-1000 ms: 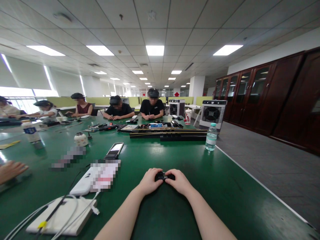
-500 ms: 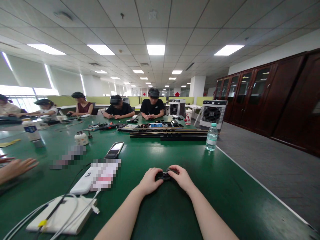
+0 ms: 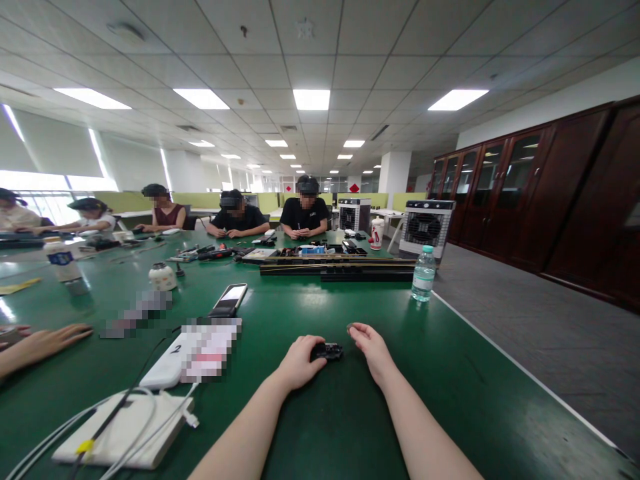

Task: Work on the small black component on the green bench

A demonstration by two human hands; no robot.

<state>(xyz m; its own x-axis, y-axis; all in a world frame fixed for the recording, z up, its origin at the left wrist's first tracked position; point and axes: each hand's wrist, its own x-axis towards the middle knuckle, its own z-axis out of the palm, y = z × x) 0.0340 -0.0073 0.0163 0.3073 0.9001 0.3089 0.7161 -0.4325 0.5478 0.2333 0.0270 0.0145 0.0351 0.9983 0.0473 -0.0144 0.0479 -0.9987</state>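
My left hand (image 3: 301, 361) is closed round the left end of a small black device (image 3: 333, 351), whose exact kind I cannot make out. Uneven detail shows along the top of its right end, and the rest is under my fingers. My right hand (image 3: 371, 349) is apart from the device, a little to its right, with thumb and fingers pinched together. A small dark piece (image 3: 350, 327) shows at those fingertips, too small to name. Both forearms reach in over the green table (image 3: 345, 427).
A water bottle (image 3: 423, 273) stands ahead on the right, near the table edge. Long black strips (image 3: 367, 274) lie across the far middle. On the left are a phone (image 3: 230, 300), white power banks (image 3: 167, 357) with cables, and another person's hand (image 3: 60, 340).
My right hand has moved off the device to the right, a small dark piece at its fingertips. My left hand stays on the device. The other person's hand at left has shifted slightly right.
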